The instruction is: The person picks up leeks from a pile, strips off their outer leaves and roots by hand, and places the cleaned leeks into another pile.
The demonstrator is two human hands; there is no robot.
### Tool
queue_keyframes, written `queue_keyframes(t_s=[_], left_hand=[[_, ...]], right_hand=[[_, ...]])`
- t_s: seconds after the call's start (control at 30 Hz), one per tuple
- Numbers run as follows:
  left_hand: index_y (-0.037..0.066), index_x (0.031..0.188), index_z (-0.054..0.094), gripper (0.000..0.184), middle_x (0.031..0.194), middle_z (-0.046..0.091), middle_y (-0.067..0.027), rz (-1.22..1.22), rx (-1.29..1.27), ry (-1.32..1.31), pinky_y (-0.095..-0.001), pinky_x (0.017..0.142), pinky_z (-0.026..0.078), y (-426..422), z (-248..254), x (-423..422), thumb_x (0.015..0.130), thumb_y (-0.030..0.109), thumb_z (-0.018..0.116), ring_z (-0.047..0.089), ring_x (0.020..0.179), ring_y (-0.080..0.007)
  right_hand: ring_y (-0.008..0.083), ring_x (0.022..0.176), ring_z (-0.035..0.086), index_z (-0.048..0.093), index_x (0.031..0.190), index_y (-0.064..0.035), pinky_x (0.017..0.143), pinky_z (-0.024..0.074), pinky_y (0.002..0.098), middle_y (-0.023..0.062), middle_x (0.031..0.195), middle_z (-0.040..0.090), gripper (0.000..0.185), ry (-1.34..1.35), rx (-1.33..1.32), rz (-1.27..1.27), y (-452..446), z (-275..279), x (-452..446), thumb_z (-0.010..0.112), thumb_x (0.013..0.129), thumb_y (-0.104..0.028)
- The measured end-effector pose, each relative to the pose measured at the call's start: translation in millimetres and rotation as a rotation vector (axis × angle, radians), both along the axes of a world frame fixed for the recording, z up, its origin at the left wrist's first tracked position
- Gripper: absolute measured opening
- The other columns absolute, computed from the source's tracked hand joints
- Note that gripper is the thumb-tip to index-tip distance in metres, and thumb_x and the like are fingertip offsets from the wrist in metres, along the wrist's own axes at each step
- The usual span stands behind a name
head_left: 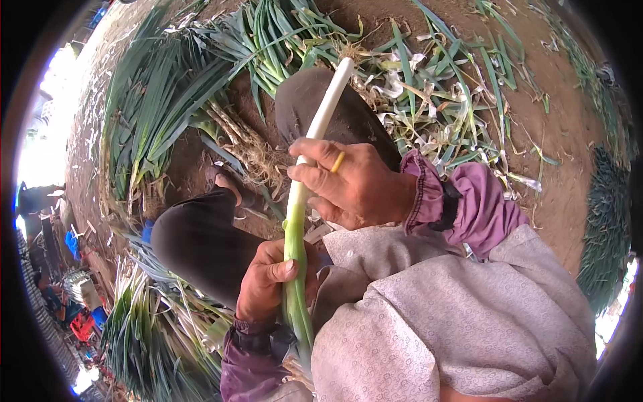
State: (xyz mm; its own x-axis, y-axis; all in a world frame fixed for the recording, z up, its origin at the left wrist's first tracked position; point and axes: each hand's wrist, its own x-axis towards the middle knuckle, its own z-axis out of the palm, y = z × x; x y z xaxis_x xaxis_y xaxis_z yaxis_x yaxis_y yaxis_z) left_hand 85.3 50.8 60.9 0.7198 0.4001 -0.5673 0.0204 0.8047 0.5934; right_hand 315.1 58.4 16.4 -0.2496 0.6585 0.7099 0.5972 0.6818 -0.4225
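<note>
Bare brown earth [559, 194] carries everything, strewn with small dry scraps. On it lies a bundle of rooted stalks [244, 137], its shaggy roots matted together. Left of that bundle spreads a big pile of leeks [144, 110], the long dark leaves fanned out. Above the bundle sits a brighter green bunch [284, 43], leaf tips pointing several ways. Well to the bundle's right is a loose litter of trimmings [429, 107]: pale papery peelings mixed with cut green leaves, thinning out farther off. Below and left of the bundle rests another heap of leeks [144, 345], and far to its right runs a dense bank of dark leaves [608, 228].
</note>
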Motion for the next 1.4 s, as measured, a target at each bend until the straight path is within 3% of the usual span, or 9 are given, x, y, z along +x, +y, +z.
queue_keyframes(t_s=[0.5, 0.7, 0.73, 0.83, 0.87, 0.97, 1.1, 1.23, 1.4], left_hand=[[-0.006, 0.089, 0.058, 0.047, 0.059, 0.058, -0.0130, 0.012, 0.017, -0.034, -0.0293, 0.041, 0.046, -3, -13, -2, 0.079, 0.037, 0.072, 0.055, 0.043, -0.0197], [-0.008, 0.093, 0.059, 0.047, 0.059, 0.058, -0.0140, 0.046, -0.009, -0.032, -0.0300, 0.040, 0.045, -5, -15, -1, 0.078, 0.035, 0.073, 0.054, 0.043, -0.0207], [-0.008, 0.094, 0.059, 0.047, 0.059, 0.058, -0.0141, 0.045, -0.012, -0.037, -0.0300, 0.040, 0.045, -4, -16, -1, 0.078, 0.035, 0.073, 0.054, 0.043, -0.0208], [-0.008, 0.095, 0.059, 0.049, 0.059, 0.058, -0.0141, 0.069, 0.016, -0.030, -0.0301, 0.040, 0.046, -6, -15, -3, 0.077, 0.035, 0.074, 0.054, 0.043, -0.0209], [-0.008, 0.095, 0.059, 0.049, 0.060, 0.058, -0.0143, 0.070, 0.019, -0.028, -0.0303, 0.040, 0.046, -5, -16, -3, 0.077, 0.035, 0.074, 0.054, 0.043, -0.0209], [-0.007, 0.095, 0.059, 0.050, 0.061, 0.059, -0.0132, 0.057, 0.022, -0.001, -0.0297, 0.041, 0.045, -4, -16, 1, 0.076, 0.036, 0.075, 0.054, 0.043, -0.0198], [-0.004, 0.094, 0.060, 0.037, 0.066, 0.060, -0.0045, -0.079, 0.188, 0.215, -0.0246, 0.051, 0.043, -7, -11, 6, 0.080, 0.028, 0.074, 0.055, 0.054, -0.0121], [-0.002, 0.096, 0.060, 0.021, 0.074, 0.057, 0.0018, -0.145, 0.412, 0.404, -0.0222, 0.061, 0.040, -19, 12, 21, 0.087, 0.015, 0.068, 0.049, 0.067, -0.0063], [-0.004, 0.098, 0.057, 0.021, 0.074, 0.055, 0.0019, -0.089, 0.449, 0.453, -0.0235, 0.062, 0.040, -32, 11, 34, 0.085, 0.008, 0.067, 0.048, 0.069, -0.0070]], right_hand=[[0.0312, 0.077, 0.066, 0.060, 0.091, 0.0036, 0.065, 0.0572, 0.0362, 0.0191, 0.091, 0.062, 0.023, -0.002, -0.073, 0.096, 13, -2, 3, 0.065, 0.072, -0.009], [0.0224, 0.062, 0.063, 0.059, 0.096, 0.0049, 0.056, 0.0540, 0.0317, 0.0153, 0.082, 0.061, 0.018, 0.100, -0.115, -0.032, 31, -4, 20, 0.054, 0.078, 0.007], [0.0135, 0.054, 0.057, 0.060, 0.095, 0.0021, 0.048, 0.0483, 0.0251, 0.0081, 0.075, 0.061, 0.015, 0.260, -0.126, -0.082, 30, -5, 24, 0.051, 0.084, 0.006], [0.0079, 0.052, 0.052, 0.059, 0.092, 0.0022, 0.044, 0.0438, 0.0215, 0.0028, 0.071, 0.060, 0.011, 0.565, -0.294, -0.203, 17, 10, 30, 0.049, 0.090, 0.003], [0.0035, 0.049, 0.047, 0.061, 0.089, 0.0023, 0.042, 0.0398, 0.0191, -0.0017, 0.064, 0.056, 0.014, 0.616, -0.354, -0.173, 12, 10, 30, 0.052, 0.095, -0.006], [0.0044, 0.048, 0.043, 0.065, 0.077, 0.0022, 0.043, 0.0362, 0.0234, -0.0005, 0.052, 0.050, 0.028, 0.620, -0.780, 0.034, -1, 3, 28, 0.063, 0.092, -0.021], [0.0010, 0.040, 0.033, 0.068, 0.073, -0.0011, 0.035, 0.0216, 0.0202, -0.0044, 0.048, 0.044, 0.042, 0.860, -1.077, 0.163, -13, 2, -3, 0.062, 0.093, -0.038], [0.0016, 0.039, 0.033, 0.067, 0.069, 0.0008, 0.036, 0.0202, 0.0213, -0.0040, 0.047, 0.044, 0.041, 1.132, -1.239, 0.201, -19, 13, -1, 0.067, 0.090, -0.034], [0.0023, 0.041, 0.036, 0.067, 0.067, 0.0028, 0.037, 0.0243, 0.0218, -0.0025, 0.048, 0.047, 0.040, 1.099, -1.206, 0.103, -28, 9, -1, 0.067, 0.090, -0.030]])
